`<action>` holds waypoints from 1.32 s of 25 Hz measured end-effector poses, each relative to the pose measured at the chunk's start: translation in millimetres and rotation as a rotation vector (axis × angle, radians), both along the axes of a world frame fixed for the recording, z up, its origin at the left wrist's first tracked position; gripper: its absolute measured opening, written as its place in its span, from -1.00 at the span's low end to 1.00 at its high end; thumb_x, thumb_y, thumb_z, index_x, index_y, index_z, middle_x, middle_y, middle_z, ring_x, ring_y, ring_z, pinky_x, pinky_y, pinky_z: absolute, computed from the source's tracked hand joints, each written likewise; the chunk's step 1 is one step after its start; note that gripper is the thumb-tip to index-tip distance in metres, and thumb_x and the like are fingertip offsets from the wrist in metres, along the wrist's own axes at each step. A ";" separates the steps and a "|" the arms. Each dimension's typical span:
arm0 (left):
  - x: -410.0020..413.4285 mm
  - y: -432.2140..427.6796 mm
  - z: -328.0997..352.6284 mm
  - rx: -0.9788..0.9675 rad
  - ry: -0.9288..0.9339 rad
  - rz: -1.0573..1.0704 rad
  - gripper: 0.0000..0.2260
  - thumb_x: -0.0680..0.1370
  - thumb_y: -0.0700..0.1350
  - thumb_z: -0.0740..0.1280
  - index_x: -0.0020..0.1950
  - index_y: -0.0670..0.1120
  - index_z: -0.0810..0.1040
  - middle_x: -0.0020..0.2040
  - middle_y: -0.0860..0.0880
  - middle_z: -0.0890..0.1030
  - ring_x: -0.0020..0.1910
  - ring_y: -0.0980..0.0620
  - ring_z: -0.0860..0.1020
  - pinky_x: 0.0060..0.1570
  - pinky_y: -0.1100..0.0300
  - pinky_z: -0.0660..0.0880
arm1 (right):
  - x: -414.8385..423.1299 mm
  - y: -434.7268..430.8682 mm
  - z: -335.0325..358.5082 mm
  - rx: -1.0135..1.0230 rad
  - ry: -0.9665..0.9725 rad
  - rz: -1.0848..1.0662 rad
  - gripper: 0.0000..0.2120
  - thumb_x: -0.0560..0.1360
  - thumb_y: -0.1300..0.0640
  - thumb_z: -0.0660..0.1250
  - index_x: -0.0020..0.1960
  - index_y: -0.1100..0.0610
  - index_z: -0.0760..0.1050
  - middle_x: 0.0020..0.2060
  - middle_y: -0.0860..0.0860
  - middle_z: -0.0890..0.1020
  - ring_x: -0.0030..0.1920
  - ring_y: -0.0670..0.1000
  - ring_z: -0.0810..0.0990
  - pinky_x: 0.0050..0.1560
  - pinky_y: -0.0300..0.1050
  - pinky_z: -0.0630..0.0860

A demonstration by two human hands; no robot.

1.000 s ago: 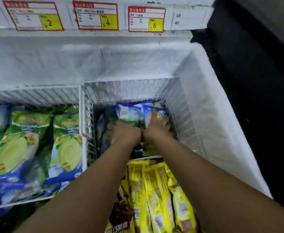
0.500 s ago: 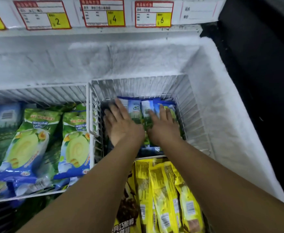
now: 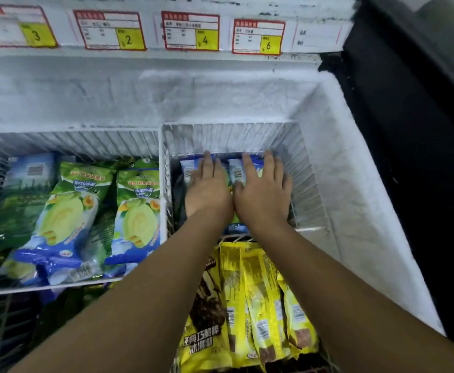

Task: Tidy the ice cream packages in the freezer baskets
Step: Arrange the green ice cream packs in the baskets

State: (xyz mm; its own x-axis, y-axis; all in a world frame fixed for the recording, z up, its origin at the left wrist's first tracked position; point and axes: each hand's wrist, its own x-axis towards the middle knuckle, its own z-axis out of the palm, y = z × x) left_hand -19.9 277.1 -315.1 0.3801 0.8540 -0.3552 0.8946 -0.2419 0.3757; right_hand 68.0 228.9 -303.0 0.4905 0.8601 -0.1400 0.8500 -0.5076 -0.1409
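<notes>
Left wire basket (image 3: 72, 144): green melon ice cream packages (image 3: 62, 211) lying flat. In the back right basket (image 3: 301, 168), the left hand (image 3: 208, 187) lies flat, fingers straight, pressing the blue ice cream packages (image 3: 236, 170). The right hand (image 3: 263, 192) touches it, equally flat. Yellow packages (image 3: 258, 305) sit nearer, under the forearms.

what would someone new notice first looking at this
Two bare hands, the left hand and right hand, lie flat side by side on blue packages in the far right basket. Bright yellow packages lie nearest the camera between the forearms, and green melon packages lie in the left basket.
</notes>
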 end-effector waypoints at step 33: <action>-249.7 44.0 3.3 0.062 -0.045 0.473 -0.23 0.47 -0.06 0.33 0.55 -0.02 -0.07 0.52 -0.24 -0.06 0.46 -0.30 0.06 0.40 -0.10 0.16 | -216.0 30.0 5.6 -0.379 0.400 0.338 0.26 0.22 -0.18 0.59 0.45 -0.38 -0.39 0.55 0.06 -0.27 0.54 0.16 -0.27 0.47 0.24 -0.12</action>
